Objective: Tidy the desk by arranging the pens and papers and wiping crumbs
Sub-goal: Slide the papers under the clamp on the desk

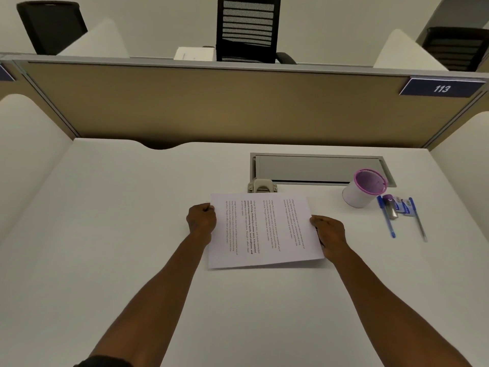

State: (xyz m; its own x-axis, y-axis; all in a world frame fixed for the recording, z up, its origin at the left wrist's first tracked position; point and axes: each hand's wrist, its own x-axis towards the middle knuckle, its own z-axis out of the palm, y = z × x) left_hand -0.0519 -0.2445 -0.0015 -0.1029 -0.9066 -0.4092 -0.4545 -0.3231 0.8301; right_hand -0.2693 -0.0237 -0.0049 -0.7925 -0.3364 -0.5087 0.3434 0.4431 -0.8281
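A stack of printed white papers (264, 231) sits at the middle of the white desk (132, 234), turned sideways. My left hand (201, 218) grips its left edge and my right hand (329, 234) grips its right edge. To the right stands a white pen cup with a pink rim (362, 190), nothing visible inside. Beside it lie a blue pen (386, 217), a second pen with a clear barrel (418, 221) and a few small items (399, 207).
A grey cable hatch (317, 169) is set into the desk behind the papers, with a small clip fitting (262, 186) at its front left corner. A tan partition (211, 107) closes the back, white dividers flank both sides. Black chairs stand beyond.
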